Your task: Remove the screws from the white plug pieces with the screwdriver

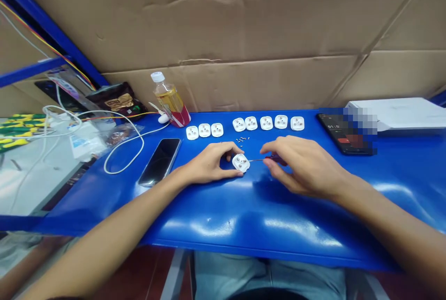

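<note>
A small white square plastic part with metal contacts point(240, 163) is gripped between thumb and fingers of my left hand point(212, 163), just above the blue table cover. My right hand point(299, 163) is closed round the dark red handle of a screwdriver point(278, 159). Its thin shaft points left, with the tip at the right edge of the white part; whether it touches a screw I cannot tell. Several tiny screws point(243, 140) lie loose just behind the held part. Further back stands a row of similar white parts point(266, 123), with another group point(204, 130) to its left.
A phone point(160, 162) lies left of my hands, near a white cable point(141, 146). A drink bottle point(170, 100) stands behind it. At the right are another phone point(343, 135) and a white box point(400, 113). Cardboard point(244, 35) walls the back.
</note>
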Demonstrator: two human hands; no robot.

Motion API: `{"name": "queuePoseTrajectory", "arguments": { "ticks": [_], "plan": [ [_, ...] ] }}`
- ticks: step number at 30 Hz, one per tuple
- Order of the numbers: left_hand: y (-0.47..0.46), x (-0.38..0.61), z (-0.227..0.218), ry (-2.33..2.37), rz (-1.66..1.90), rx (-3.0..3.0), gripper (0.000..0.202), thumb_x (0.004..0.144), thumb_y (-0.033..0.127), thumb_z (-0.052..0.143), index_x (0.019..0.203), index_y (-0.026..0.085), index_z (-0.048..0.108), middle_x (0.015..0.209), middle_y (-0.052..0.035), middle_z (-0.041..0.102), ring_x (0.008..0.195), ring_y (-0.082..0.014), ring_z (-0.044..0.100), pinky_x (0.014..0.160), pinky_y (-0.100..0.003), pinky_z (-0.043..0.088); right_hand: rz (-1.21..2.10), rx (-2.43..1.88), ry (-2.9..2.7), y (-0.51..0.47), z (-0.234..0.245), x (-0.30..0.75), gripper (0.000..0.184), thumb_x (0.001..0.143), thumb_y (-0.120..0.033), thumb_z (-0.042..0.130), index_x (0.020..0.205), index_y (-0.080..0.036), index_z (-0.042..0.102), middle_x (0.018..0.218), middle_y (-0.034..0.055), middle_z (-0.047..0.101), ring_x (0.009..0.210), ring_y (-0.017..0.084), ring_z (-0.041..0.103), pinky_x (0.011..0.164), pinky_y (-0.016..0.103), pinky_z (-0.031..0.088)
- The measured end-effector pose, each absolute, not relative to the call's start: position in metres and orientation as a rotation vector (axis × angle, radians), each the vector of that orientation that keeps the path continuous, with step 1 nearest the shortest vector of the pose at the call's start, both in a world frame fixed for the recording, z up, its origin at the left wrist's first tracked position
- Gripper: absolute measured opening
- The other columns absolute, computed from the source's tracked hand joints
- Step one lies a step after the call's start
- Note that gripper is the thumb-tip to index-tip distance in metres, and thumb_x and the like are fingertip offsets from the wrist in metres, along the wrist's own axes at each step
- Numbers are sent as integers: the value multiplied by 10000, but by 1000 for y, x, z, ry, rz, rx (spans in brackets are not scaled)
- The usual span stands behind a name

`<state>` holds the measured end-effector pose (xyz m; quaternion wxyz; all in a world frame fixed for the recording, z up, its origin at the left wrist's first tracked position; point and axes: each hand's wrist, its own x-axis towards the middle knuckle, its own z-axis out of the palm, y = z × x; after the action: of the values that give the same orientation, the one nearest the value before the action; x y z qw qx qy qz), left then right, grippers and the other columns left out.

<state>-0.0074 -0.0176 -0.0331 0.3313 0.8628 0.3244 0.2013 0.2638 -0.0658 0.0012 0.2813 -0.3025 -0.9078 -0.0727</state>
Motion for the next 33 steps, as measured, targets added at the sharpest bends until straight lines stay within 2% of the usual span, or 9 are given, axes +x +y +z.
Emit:
{"name": "queuePoseTrajectory", "arguments": {
  "ticks": [2, 7, 11, 13, 16, 18, 23, 28, 33],
  "plan": [
    [-18, -7, -33, 842, 528, 2254, 484, 860, 489, 828, 1214, 191, 687, 1028, -37, 704, 874, -184, 622, 792, -295, 489, -230, -785, -2443, -66, 0, 263, 112, 1016, -173, 515, 1055, -166, 620, 780, 48, 682, 679, 212, 627, 636, 342, 474],
    [-17, -7, -33, 829, 534, 2264, 475, 867, 491, 824, 1214, 197, 687, 1009, -27, 688, 871, -178, 609, 782, -291, 481, -140, -773, -2423, -67, 1, 262, 203, 930, -114, 510, 1108, -164, 595, 928, 97, 729, 813, 239, 685, 695, 355, 520],
    [-18, -8, -33, 834, 533, 2277, 471, 866, 479, 827, 1213, 194, 686, 988, -24, 680, 864, -176, 608, 776, -288, 479, -213, -869, -2415, -68, -2, 264, 100, 1039, -252, 519, 1063, -192, 595, 804, 51, 740, 651, 202, 677, 589, 323, 458],
    [-18, -9, -34, 828, 541, 2276, 481, 865, 484, 826, 1222, 195, 686, 995, -27, 684, 870, -179, 613, 776, -287, 479, -267, -868, -2406, -68, -3, 264, 94, 1038, -218, 500, 1036, -202, 593, 766, 31, 720, 620, 189, 661, 571, 312, 440],
    [-18, -10, -35, 819, 546, 2275, 487, 870, 497, 818, 1233, 199, 686, 989, -29, 682, 871, -183, 615, 776, -288, 479, -214, -842, -2398, -68, -2, 263, 169, 958, -149, 487, 1091, -181, 587, 867, 64, 722, 737, 207, 698, 638, 312, 500],
    [-18, -10, -35, 824, 539, 2276, 494, 872, 501, 815, 1238, 198, 683, 986, -30, 679, 875, -185, 615, 776, -288, 478, -173, -843, -2392, -68, -1, 263, 184, 958, -182, 506, 1122, -161, 585, 938, 92, 738, 794, 220, 723, 673, 321, 526],
    [-18, -10, -35, 826, 532, 2276, 484, 874, 495, 812, 1231, 199, 675, 992, -34, 680, 884, -190, 619, 787, -295, 480, -255, -890, -2364, -67, -2, 263, 111, 1037, -229, 506, 1067, -185, 603, 793, 37, 740, 637, 191, 694, 579, 308, 454],
    [-19, -9, -34, 829, 530, 2272, 478, 879, 497, 806, 1232, 204, 675, 994, -35, 679, 874, -190, 614, 787, -301, 483, -177, -881, -2368, -69, -2, 262, 179, 971, -200, 509, 1123, -184, 601, 943, 95, 761, 785, 232, 735, 654, 331, 521],
    [-19, -10, -34, 817, 533, 2275, 479, 881, 490, 808, 1232, 193, 676, 1004, -39, 685, 877, -186, 614, 790, -295, 480, -292, -959, -2369, -68, -3, 263, 132, 1042, -267, 532, 1099, -181, 615, 711, 26, 743, 541, 197, 672, 491, 311, 371]
  ]
}}
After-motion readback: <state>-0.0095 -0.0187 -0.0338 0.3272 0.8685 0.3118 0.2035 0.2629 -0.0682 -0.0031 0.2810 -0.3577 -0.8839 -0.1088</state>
